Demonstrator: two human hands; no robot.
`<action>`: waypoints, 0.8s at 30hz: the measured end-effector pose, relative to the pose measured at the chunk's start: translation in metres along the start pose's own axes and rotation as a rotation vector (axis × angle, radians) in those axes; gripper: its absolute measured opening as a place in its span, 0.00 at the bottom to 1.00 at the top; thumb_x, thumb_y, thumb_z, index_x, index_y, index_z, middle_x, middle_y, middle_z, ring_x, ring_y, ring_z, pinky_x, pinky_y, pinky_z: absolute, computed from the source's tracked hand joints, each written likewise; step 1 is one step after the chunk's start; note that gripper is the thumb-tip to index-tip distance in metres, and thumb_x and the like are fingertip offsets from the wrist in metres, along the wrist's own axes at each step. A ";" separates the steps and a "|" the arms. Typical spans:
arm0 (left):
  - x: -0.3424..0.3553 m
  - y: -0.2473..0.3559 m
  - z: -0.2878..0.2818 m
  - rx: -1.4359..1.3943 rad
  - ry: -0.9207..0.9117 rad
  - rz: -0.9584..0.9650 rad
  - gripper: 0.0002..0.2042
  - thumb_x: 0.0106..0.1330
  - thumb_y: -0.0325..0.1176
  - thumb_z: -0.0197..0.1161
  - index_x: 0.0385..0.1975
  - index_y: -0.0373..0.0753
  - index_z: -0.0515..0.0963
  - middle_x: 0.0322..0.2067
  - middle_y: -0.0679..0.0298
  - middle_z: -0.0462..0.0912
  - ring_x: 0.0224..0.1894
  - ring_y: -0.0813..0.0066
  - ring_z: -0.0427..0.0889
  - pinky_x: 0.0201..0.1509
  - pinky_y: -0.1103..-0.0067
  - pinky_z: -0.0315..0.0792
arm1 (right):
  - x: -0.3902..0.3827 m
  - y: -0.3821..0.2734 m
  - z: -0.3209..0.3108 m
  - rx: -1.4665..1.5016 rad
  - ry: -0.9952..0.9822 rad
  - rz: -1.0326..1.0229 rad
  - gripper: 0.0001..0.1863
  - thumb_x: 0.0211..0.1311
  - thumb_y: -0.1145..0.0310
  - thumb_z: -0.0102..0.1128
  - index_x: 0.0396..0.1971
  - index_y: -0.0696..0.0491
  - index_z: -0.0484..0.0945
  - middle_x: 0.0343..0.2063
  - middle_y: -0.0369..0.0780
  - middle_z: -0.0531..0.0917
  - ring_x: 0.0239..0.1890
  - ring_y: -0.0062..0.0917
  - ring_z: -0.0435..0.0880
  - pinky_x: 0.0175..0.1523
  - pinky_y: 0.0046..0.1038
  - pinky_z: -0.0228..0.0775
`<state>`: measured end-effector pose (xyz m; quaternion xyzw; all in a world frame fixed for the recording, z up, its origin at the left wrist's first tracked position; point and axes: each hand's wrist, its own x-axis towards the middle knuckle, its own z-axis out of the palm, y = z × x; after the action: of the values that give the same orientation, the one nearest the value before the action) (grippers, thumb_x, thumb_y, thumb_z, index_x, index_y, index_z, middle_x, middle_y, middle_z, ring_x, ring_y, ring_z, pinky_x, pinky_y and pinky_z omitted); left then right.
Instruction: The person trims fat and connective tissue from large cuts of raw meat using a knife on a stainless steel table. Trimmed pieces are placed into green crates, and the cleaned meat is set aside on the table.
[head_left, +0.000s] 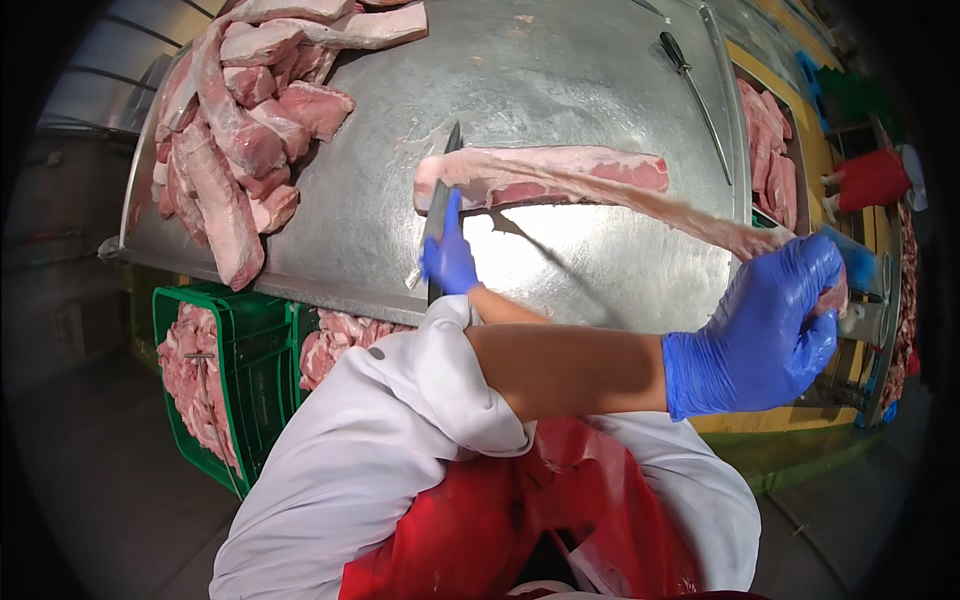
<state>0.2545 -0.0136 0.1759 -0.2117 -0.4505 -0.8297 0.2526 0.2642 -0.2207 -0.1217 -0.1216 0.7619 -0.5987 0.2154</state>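
My forearms cross, the left one over the right. Far to the right, my left hand (755, 335) in a blue glove is closed in a fist around the end of a long pale strip of skin or fat (640, 198). The strip stretches taut back to a slab of pink meat (575, 172) lying on the metal table (590, 80). My right hand (450, 258), also blue-gloved, grips a knife (438, 215) at the slab's left end, index finger along the blade. The blade lies crosswise over the slab by the strip; its exact contact is unclear.
A heap of meat pieces (240, 130) covers the table's far left. A black-handled sharpening steel (695, 95) lies near the right edge. Green crates (255, 385) with meat trimmings stand below the front edge. Cut meat (768, 150) and a person in red (872, 183) are at right.
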 end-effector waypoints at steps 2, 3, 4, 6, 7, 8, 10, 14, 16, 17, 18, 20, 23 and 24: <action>0.007 0.003 0.002 0.001 -0.020 0.008 0.10 0.56 0.14 0.50 0.29 0.38 0.61 0.23 0.62 0.68 0.24 0.73 0.71 0.28 0.76 0.66 | 0.029 -0.016 -0.015 -0.102 -0.106 0.103 0.43 0.61 0.75 0.46 0.74 0.60 0.38 0.54 0.56 0.72 0.57 0.45 0.73 0.63 0.40 0.63; 0.013 0.002 0.003 -0.018 -0.061 -0.010 0.09 0.57 0.15 0.51 0.29 0.38 0.61 0.23 0.62 0.70 0.24 0.76 0.72 0.28 0.76 0.67 | 0.038 -0.023 -0.020 -0.074 -0.123 0.146 0.42 0.61 0.74 0.46 0.74 0.59 0.38 0.53 0.56 0.72 0.55 0.44 0.74 0.62 0.40 0.64; 0.026 0.003 0.004 -0.021 -0.034 0.019 0.08 0.57 0.16 0.52 0.28 0.36 0.62 0.21 0.60 0.70 0.23 0.71 0.73 0.27 0.74 0.66 | 0.042 -0.032 -0.021 -0.042 -0.131 0.137 0.42 0.61 0.74 0.46 0.74 0.57 0.38 0.51 0.55 0.73 0.54 0.44 0.74 0.60 0.39 0.64; 0.052 0.006 0.014 -0.055 0.009 0.062 0.06 0.57 0.18 0.53 0.28 0.34 0.64 0.19 0.57 0.70 0.20 0.61 0.74 0.26 0.69 0.66 | 0.037 -0.041 -0.025 -0.017 -0.136 0.123 0.42 0.62 0.73 0.46 0.75 0.54 0.39 0.48 0.53 0.74 0.50 0.42 0.75 0.58 0.38 0.66; 0.065 0.010 0.022 -0.098 -0.023 0.078 0.05 0.57 0.19 0.53 0.28 0.33 0.64 0.18 0.57 0.71 0.20 0.64 0.74 0.26 0.70 0.67 | 0.032 -0.042 -0.026 -0.016 -0.144 0.102 0.42 0.62 0.72 0.47 0.75 0.53 0.39 0.46 0.53 0.75 0.48 0.41 0.76 0.56 0.38 0.66; 0.077 0.015 0.029 -0.139 -0.052 0.088 0.05 0.58 0.20 0.54 0.28 0.33 0.65 0.18 0.58 0.71 0.20 0.66 0.75 0.27 0.71 0.69 | 0.024 -0.042 -0.024 -0.019 -0.160 0.083 0.42 0.62 0.72 0.47 0.75 0.51 0.39 0.44 0.52 0.75 0.47 0.40 0.76 0.55 0.38 0.67; 0.105 0.031 0.047 -0.185 -0.187 0.145 0.03 0.60 0.22 0.55 0.29 0.33 0.67 0.20 0.59 0.74 0.22 0.69 0.76 0.29 0.74 0.71 | 0.004 -0.045 -0.023 -0.015 -0.209 0.023 0.42 0.63 0.70 0.47 0.75 0.49 0.39 0.41 0.50 0.77 0.43 0.38 0.78 0.52 0.37 0.69; 0.163 0.050 0.052 0.130 -0.384 0.404 0.05 0.64 0.29 0.56 0.33 0.34 0.74 0.28 0.63 0.80 0.28 0.76 0.79 0.34 0.78 0.74 | -0.029 -0.069 -0.059 -0.001 -0.367 -0.066 0.42 0.64 0.68 0.48 0.76 0.43 0.40 0.34 0.47 0.79 0.36 0.34 0.80 0.46 0.35 0.72; 0.170 0.089 0.025 0.158 -0.395 -0.080 0.07 0.65 0.31 0.58 0.37 0.34 0.77 0.29 0.63 0.80 0.29 0.80 0.78 0.34 0.79 0.74 | -0.054 -0.083 -0.096 -0.047 -0.491 -0.091 0.42 0.65 0.67 0.49 0.76 0.40 0.40 0.30 0.46 0.80 0.32 0.32 0.81 0.43 0.35 0.73; 0.163 0.103 0.013 0.144 -0.370 -0.218 0.10 0.64 0.33 0.61 0.38 0.33 0.76 0.30 0.64 0.79 0.28 0.81 0.76 0.33 0.81 0.72 | -0.069 -0.078 -0.125 -0.083 -0.518 -0.079 0.43 0.65 0.67 0.49 0.77 0.38 0.40 0.29 0.45 0.81 0.31 0.31 0.81 0.42 0.34 0.74; 0.160 0.092 -0.016 0.147 -0.406 -0.240 0.11 0.66 0.35 0.61 0.39 0.33 0.75 0.29 0.64 0.78 0.28 0.80 0.75 0.32 0.81 0.71 | -0.086 -0.066 -0.153 -0.142 -0.536 -0.055 0.43 0.65 0.66 0.49 0.77 0.37 0.40 0.27 0.44 0.82 0.29 0.30 0.82 0.41 0.34 0.74; 0.125 0.068 -0.084 0.311 -0.399 -0.355 0.09 0.70 0.37 0.61 0.39 0.38 0.72 0.28 0.66 0.74 0.30 0.80 0.71 0.34 0.82 0.66 | -0.118 -0.015 -0.209 -0.343 -0.536 -0.003 0.46 0.64 0.65 0.54 0.77 0.43 0.38 0.36 0.47 0.84 0.33 0.33 0.83 0.47 0.34 0.75; 0.024 0.045 -0.201 0.647 -0.258 -0.580 0.11 0.70 0.39 0.62 0.34 0.40 0.72 0.26 0.67 0.73 0.31 0.79 0.72 0.36 0.79 0.69 | -0.190 0.015 -0.300 -0.436 -0.652 0.044 0.45 0.64 0.71 0.51 0.76 0.27 0.40 0.30 0.44 0.82 0.29 0.27 0.84 0.39 0.30 0.77; -0.032 0.024 -0.263 0.902 -0.205 -0.579 0.11 0.71 0.39 0.60 0.32 0.38 0.72 0.26 0.68 0.73 0.32 0.77 0.73 0.38 0.76 0.71 | -0.212 -0.018 -0.328 -0.362 -0.783 0.333 0.45 0.64 0.72 0.50 0.75 0.25 0.41 0.28 0.42 0.82 0.26 0.25 0.83 0.36 0.29 0.77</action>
<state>0.2618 -0.2422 0.0403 -0.0296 -0.8239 -0.5650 0.0345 0.2937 0.1506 -0.0033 -0.2502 0.7246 -0.3223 0.5554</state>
